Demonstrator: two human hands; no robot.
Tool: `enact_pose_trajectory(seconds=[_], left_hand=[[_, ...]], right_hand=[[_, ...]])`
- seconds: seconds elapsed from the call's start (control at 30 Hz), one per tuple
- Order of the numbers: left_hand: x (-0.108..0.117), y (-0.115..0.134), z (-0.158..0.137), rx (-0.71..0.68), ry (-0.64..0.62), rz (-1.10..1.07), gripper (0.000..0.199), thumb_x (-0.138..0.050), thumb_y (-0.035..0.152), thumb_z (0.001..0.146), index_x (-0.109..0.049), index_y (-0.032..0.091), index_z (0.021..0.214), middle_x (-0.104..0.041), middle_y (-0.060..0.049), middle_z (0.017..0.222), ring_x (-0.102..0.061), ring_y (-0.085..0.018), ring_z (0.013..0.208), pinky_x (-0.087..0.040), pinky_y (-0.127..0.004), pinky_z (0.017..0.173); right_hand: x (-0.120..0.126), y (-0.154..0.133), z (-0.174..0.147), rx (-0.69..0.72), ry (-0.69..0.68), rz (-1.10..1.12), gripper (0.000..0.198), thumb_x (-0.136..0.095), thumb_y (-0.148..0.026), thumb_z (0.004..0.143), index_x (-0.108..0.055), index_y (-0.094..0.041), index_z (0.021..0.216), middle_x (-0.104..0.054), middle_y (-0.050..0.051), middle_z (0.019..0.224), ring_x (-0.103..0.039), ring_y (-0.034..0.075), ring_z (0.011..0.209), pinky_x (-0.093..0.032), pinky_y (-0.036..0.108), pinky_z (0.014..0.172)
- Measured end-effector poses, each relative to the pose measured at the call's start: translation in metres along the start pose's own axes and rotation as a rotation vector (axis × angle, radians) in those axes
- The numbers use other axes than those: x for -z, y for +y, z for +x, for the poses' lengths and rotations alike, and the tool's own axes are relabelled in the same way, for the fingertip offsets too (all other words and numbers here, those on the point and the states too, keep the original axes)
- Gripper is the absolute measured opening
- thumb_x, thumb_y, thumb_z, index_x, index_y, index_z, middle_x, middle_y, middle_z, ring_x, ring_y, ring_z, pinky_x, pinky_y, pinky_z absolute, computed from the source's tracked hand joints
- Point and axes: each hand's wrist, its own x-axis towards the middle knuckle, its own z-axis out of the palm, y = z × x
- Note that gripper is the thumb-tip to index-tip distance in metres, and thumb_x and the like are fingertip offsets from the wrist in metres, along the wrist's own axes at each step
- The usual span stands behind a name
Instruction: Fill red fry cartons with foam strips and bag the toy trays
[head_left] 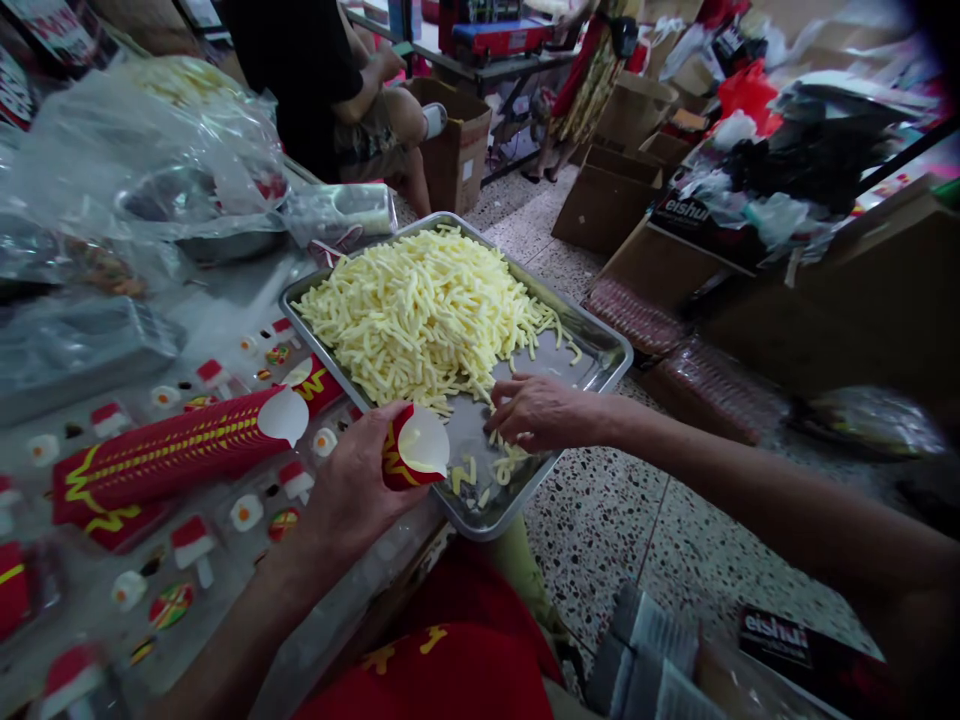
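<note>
My left hand [367,455] is closed around a small red fry carton [422,447] with a white inside and a yellow mark, tilted so its mouth faces the tray. A metal tray [600,365] bears a large heap of pale yellow fry-shaped sticks [420,310], with some loose ones near its front corner. Over the tray's near part, my right hand [536,410] has its fingers curled down at a few sticks; the fingertips are partly hidden. Left of my left hand lies a long nested stack of the same red cartons [180,450].
The patterned table cover [225,560] runs under the cartons. Clear plastic bags [150,150] and a metal bowl [225,240] stand at the back left. A seated person [300,90] is beyond the tray. Cardboard boxes [611,195] and wrapped packs [705,380] crowd the floor at right.
</note>
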Motion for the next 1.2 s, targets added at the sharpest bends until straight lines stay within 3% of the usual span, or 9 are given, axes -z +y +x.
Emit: enact_pose_trajectory(seconds=[0.13, 0.3, 0.43, 0.57, 0.77, 0.93, 1.07, 1.13, 1.2], left_hand=[[-0.008, 0.006, 0.003, 0.007, -0.033, -0.026, 0.072, -0.078, 0.039, 0.073, -0.046, 0.023, 0.135, -0.062, -0.009, 0.133, -0.062, -0.028, 0.118, -0.050, -0.042, 0.103], [-0.017, 0.021, 0.015, 0.009, -0.117, 0.032, 0.069, -0.077, 0.033, 0.074, -0.046, 0.024, 0.134, -0.064, -0.007, 0.129, -0.063, -0.026, 0.116, -0.052, -0.039, 0.099], [-0.027, 0.033, 0.032, -0.024, -0.203, 0.173, 0.059, -0.077, 0.031, 0.073, -0.051, 0.023, 0.125, -0.066, -0.007, 0.121, -0.066, -0.028, 0.106, -0.054, -0.038, 0.088], [-0.040, 0.043, 0.049, 0.024, -0.237, 0.241, 0.064, -0.081, 0.032, 0.069, -0.051, 0.022, 0.125, -0.067, -0.009, 0.118, -0.067, -0.030, 0.104, -0.054, -0.040, 0.084], [-0.055, 0.046, 0.042, 0.055, -0.114, 0.012, 0.059, -0.078, 0.026, 0.070, -0.051, 0.022, 0.122, -0.067, -0.007, 0.114, -0.066, -0.027, 0.105, -0.054, -0.040, 0.090], [-0.064, 0.040, 0.020, 0.038, 0.069, -0.083, 0.050, -0.071, 0.015, 0.073, -0.051, 0.021, 0.119, -0.066, -0.008, 0.113, -0.065, -0.025, 0.106, -0.052, -0.039, 0.094], [-0.058, 0.038, 0.005, -0.037, 0.130, -0.060, 0.056, -0.070, 0.011, 0.073, -0.049, 0.022, 0.124, -0.065, -0.008, 0.114, -0.064, -0.025, 0.106, -0.053, -0.038, 0.093], [-0.054, 0.036, -0.002, -0.063, 0.152, -0.047, 0.057, -0.070, 0.012, 0.074, -0.048, 0.022, 0.126, -0.064, -0.008, 0.116, -0.064, -0.025, 0.106, -0.053, -0.038, 0.092], [-0.052, 0.031, -0.009, -0.073, 0.175, -0.054, 0.058, -0.070, 0.016, 0.076, -0.046, 0.022, 0.128, -0.064, -0.009, 0.116, -0.065, -0.025, 0.105, -0.054, -0.037, 0.091]], right_hand=[[-0.020, 0.009, 0.002, 0.073, 0.047, -0.085, 0.020, -0.058, -0.013, 0.090, -0.062, -0.022, 0.072, -0.069, 0.002, 0.085, -0.052, 0.019, 0.094, -0.039, 0.032, 0.086], [-0.044, 0.026, -0.006, -0.033, 0.207, 0.017, 0.014, -0.062, -0.007, 0.077, -0.062, -0.020, 0.070, -0.064, 0.002, 0.076, -0.052, 0.016, 0.078, -0.039, 0.029, 0.071], [-0.035, 0.024, -0.011, -0.212, 0.535, 0.198, 0.011, -0.064, -0.009, 0.073, -0.066, -0.020, 0.074, -0.064, 0.001, 0.074, -0.054, 0.014, 0.071, -0.039, 0.027, 0.066], [-0.022, 0.003, -0.003, -0.200, 0.699, 0.190, 0.009, -0.065, -0.012, 0.074, -0.066, -0.021, 0.073, -0.065, 0.000, 0.074, -0.054, 0.015, 0.073, -0.042, 0.029, 0.070], [-0.040, -0.031, 0.021, -0.330, 0.829, 0.302, 0.004, -0.069, -0.017, 0.080, -0.071, -0.021, 0.079, -0.068, 0.002, 0.078, -0.059, 0.016, 0.075, -0.044, 0.028, 0.070], [-0.058, -0.069, 0.032, -0.464, 0.835, 0.420, 0.022, -0.058, -0.005, 0.087, -0.074, -0.021, 0.089, -0.072, 0.003, 0.092, -0.065, 0.015, 0.082, -0.047, 0.027, 0.074], [-0.064, -0.099, 0.039, -0.500, 1.061, 0.601, 0.016, -0.063, -0.006, 0.083, -0.063, -0.022, 0.086, -0.068, -0.002, 0.083, -0.062, 0.013, 0.073, -0.048, 0.025, 0.069], [-0.066, -0.110, 0.043, -0.512, 1.197, 0.562, 0.017, -0.066, -0.010, 0.084, -0.055, -0.022, 0.084, -0.065, -0.002, 0.080, -0.060, 0.014, 0.072, -0.047, 0.026, 0.067], [-0.067, -0.119, 0.046, -0.480, 1.248, 0.466, 0.015, -0.063, -0.011, 0.088, -0.053, -0.023, 0.087, -0.065, 0.001, 0.089, -0.061, 0.016, 0.082, -0.048, 0.028, 0.073]])
